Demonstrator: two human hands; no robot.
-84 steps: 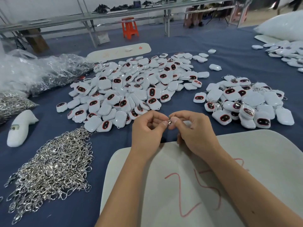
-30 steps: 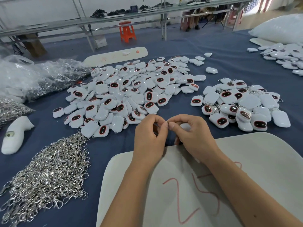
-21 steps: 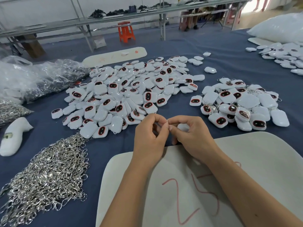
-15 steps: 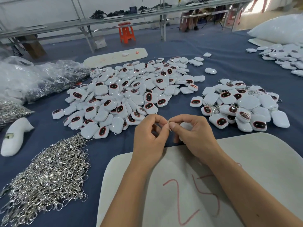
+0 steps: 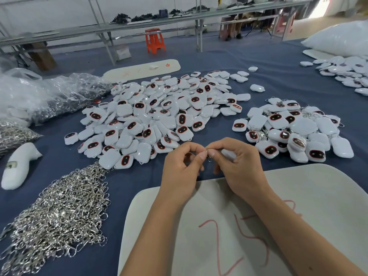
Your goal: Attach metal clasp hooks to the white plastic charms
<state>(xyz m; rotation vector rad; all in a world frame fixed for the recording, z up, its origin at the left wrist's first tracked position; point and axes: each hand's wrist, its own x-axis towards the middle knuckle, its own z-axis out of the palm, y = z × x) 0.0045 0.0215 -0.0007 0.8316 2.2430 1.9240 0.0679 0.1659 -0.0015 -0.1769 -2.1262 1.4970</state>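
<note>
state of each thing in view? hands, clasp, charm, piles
left hand: pinches clasp hook
right hand: pinches clasp hook, curled round white charm
clasp hook: held between both hands' fingertips
white charm: mostly hidden in right hand
clasp hook pile: loose, near left
big charm pile: loose, centre
right charm pile: metal rings visible among charms

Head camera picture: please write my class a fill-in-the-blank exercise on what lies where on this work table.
1. The loose metal clasp hooks lie heaped on the person's ____ side.
2. The board under the forearms bears a number written in ____.
3. The stool beyond the table is ____.
4. Both hands, left hand and right hand, meet at a small ____ clasp.

Missing words: left; red; orange; metal
</note>
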